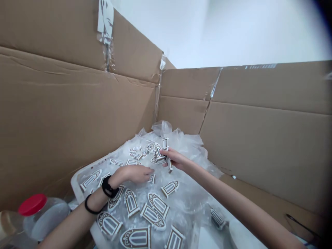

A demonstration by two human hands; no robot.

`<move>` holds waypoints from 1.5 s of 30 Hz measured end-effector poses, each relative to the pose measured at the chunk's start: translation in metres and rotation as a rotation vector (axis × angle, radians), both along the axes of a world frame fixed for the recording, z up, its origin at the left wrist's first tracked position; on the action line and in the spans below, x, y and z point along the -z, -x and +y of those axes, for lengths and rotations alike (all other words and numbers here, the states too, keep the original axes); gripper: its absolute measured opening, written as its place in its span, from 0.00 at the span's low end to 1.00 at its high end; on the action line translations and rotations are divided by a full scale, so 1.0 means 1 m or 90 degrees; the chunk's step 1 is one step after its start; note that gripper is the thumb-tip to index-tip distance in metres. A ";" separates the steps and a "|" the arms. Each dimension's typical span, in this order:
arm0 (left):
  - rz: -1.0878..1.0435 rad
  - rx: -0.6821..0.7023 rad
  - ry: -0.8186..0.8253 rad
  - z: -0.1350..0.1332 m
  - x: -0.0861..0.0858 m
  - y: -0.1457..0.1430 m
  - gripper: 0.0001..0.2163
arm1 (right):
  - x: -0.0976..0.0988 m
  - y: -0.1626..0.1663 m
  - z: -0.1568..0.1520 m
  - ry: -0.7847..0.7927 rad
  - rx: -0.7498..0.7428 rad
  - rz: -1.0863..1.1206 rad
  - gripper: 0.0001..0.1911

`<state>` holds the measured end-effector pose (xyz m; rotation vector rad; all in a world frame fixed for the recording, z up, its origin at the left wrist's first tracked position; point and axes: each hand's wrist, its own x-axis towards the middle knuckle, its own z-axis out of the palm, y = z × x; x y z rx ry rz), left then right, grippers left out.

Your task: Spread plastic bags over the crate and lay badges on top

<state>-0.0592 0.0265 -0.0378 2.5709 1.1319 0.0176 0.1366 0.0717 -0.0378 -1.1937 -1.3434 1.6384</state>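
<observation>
The right hand has its grip closed on a little bundle of arch pieces. They're brown-and-white window-shaped cutouts pinched between thumb and fingers, with one sticking up above the fingertips and another poking down below them. Can't tell exactly how many are in there.

Just left of that grip and a bit nearer to the camera, the left hand lies palm down with its fingers stretched out flat, not holding anything. Its fingertips are touching one small arch piece lying on the plastic sheet.

Right beyond the right hand's grip there's a scattered cluster of small pieces. On the near side of both hands, the bigger arch pieces are spread loose over the same crinkly plastic, most of them face up.

The plastic covers a white tray. The left wrist wears two black bands. Well off to the left of the grips, down by the left forearm, sits a clear jar with a red lid. Cardboard walls box in the whole spot.
</observation>
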 end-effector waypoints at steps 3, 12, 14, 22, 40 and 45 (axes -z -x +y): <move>-0.010 -0.055 -0.005 0.006 -0.011 0.011 0.15 | 0.004 0.009 0.003 0.040 -0.028 -0.011 0.01; -0.032 -0.201 -0.136 0.015 -0.009 0.018 0.11 | 0.021 0.030 -0.004 0.049 -0.088 -0.095 0.05; -0.036 -0.200 -0.147 0.017 -0.002 0.015 0.11 | 0.023 0.029 -0.005 0.003 -0.072 -0.128 0.05; -0.063 -0.167 -0.150 0.018 0.015 -0.001 0.14 | 0.004 0.006 -0.004 -0.153 -0.043 -0.200 0.09; -0.092 -0.058 -0.076 0.026 0.006 0.024 0.15 | 0.015 0.010 0.049 -0.501 -0.287 -0.425 0.04; -0.108 -0.051 -0.099 0.021 0.004 0.013 0.10 | 0.007 -0.015 0.043 -0.564 -0.222 -0.425 0.07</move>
